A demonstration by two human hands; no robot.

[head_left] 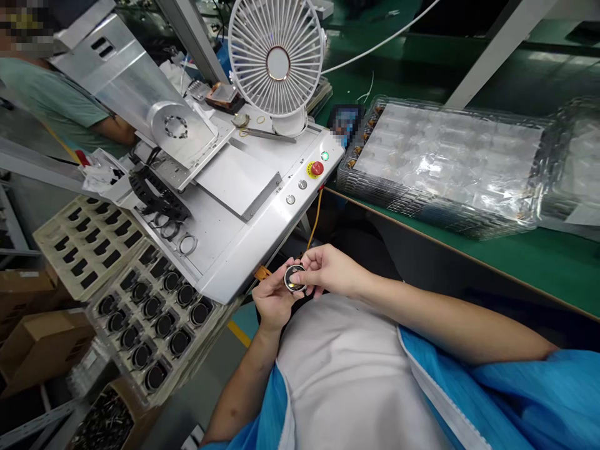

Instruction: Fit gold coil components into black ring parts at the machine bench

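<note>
My left hand (272, 299) is closed round the edge of a small round watch case (289, 285), held in front of my body. The case has a silvery rim and a dark inside with a small yellow spot. From the right side, my right hand (332, 270) grips the same case, its thumb lying over the face and its fingers curled at the edge. What lies under that thumb is hidden.
A white machine bench (234, 256) carries a fan (277, 62), a red emergency button (317, 169) and metal rings (187, 244). Left are a tray of round dark parts (164, 325) and a cream tray (60, 234). Stacked clear trays (440, 181) stand right. A co-worker's arm (112, 129) shows far left.
</note>
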